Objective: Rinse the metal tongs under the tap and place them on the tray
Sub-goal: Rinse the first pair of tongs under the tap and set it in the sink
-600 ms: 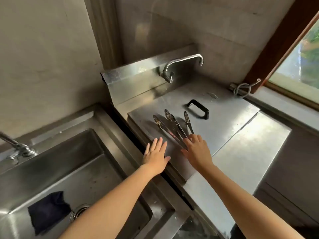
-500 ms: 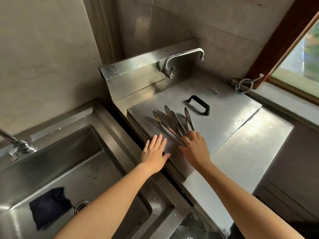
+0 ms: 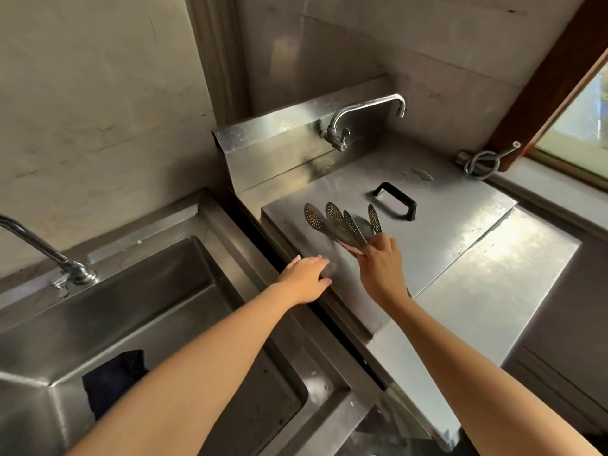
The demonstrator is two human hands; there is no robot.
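Tongs (image 3: 342, 225): perforated tips fanned over steel lid (image 3: 444, 232), handles gripped by right hand (image 3: 381, 268).
Left hand (image 3: 306, 279): flat, fingers straight, on lid's edge.
Surface: steel counter (image 3: 500, 291), sink (image 3: 148, 307) at left.
Room: bare grey wall (image 3: 98, 110), window (image 3: 585, 120) right.

obstacle: black handle (image 3: 399, 193) behind tongs (image 3: 342, 225) | free: lid (image 3: 444, 232) right side

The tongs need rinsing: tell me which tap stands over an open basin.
The left tap, over the sink with the dark cloth; the back tap hangs over a steel lid.
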